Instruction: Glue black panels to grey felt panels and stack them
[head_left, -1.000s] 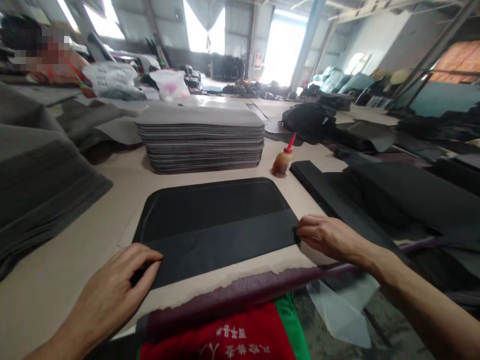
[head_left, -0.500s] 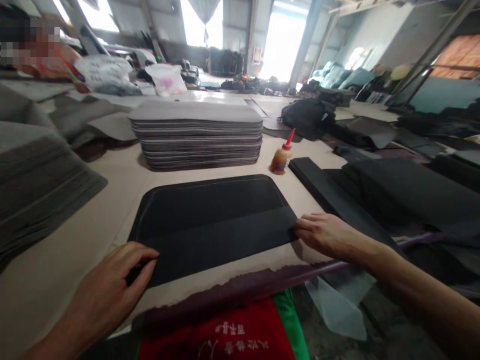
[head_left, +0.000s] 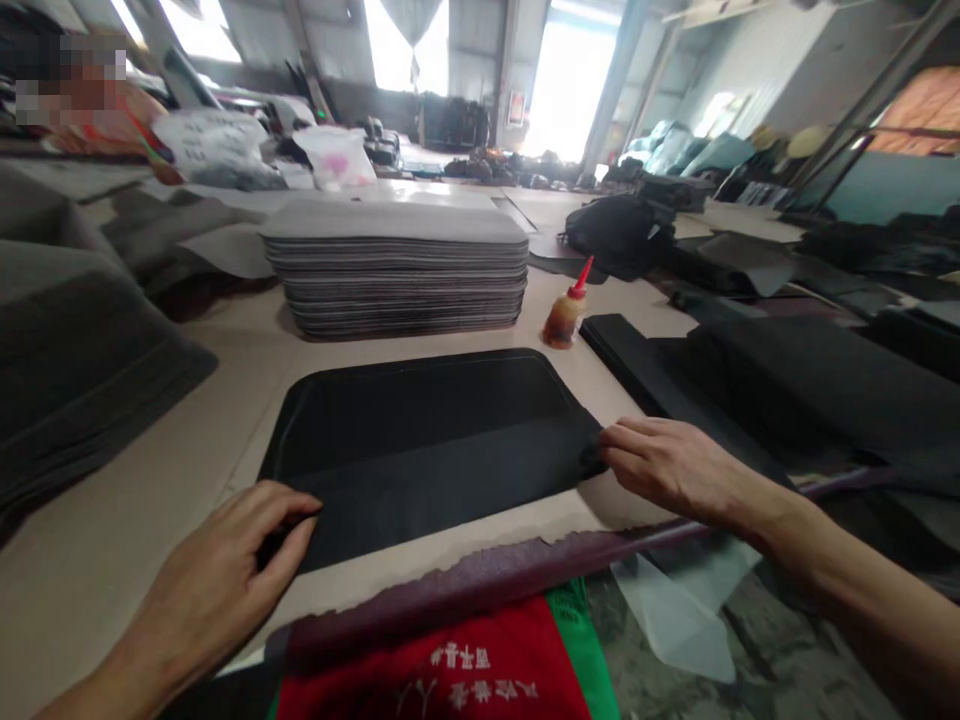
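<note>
A black panel with rounded far corners lies flat on the table in front of me. Across its near part is a black strip of sheet material, reaching from one side to the other. My left hand is closed at the strip's left end, thumb and fingers pinching the edge there. At the opposite end, my right hand pinches the strip's right corner, which is bunched and slightly raised at the fingertips. Its fingertips are partly hidden behind the hand.
Behind the panel stands a stack of grey sheets. A glue bottle with a red nozzle stands to its right. Black folded material lies at the right, dark grey sheets at the left. A person is at the far left.
My right hand has shifted slightly right and up, and the strip's right corner is now bunched and pulled outward. My left hand stays at nearly the same spot.
</note>
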